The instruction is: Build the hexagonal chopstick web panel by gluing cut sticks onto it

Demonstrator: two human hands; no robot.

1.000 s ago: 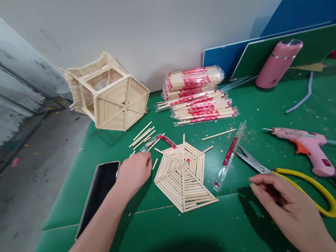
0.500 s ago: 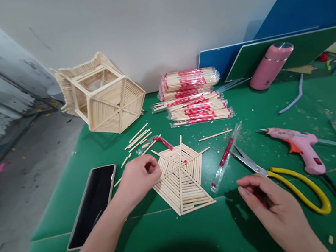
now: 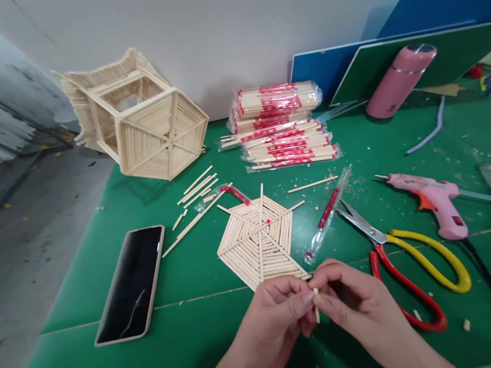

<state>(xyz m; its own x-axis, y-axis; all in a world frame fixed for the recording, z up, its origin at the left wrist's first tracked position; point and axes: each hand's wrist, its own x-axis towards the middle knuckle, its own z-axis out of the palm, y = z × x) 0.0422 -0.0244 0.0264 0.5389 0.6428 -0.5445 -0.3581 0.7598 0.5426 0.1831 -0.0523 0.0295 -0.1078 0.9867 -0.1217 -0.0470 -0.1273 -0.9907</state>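
My left hand (image 3: 279, 316) and my right hand (image 3: 362, 305) meet in front of a flat hexagonal stick panel (image 3: 254, 233). Between their pinched fingertips is a short piece of wooden stick (image 3: 317, 310), held roughly upright. The panel lies on the green table, its lower edge partly covered by my left fingers. Concentric rows of sticks fill it, and some spokes stick out past its upper edge. Just right of my right hand lie open scissors (image 3: 379, 237) with one red and one yellow handle.
Loose sticks (image 3: 199, 188) lie behind the panel, near a phone (image 3: 130, 285). A hexagonal stick structure (image 3: 140, 120) and packs of wrapped chopsticks (image 3: 285, 127) stand farther back. On the right are a pink glue gun (image 3: 436, 196) and a pink bottle (image 3: 402, 82). An empty wrapper (image 3: 328, 214) lies beside the scissors.
My left hand has come right and nearer from the panel's left edge. My right hand has shifted left, uncovering the scissors' red handle. Both now pinch the short stick piece.
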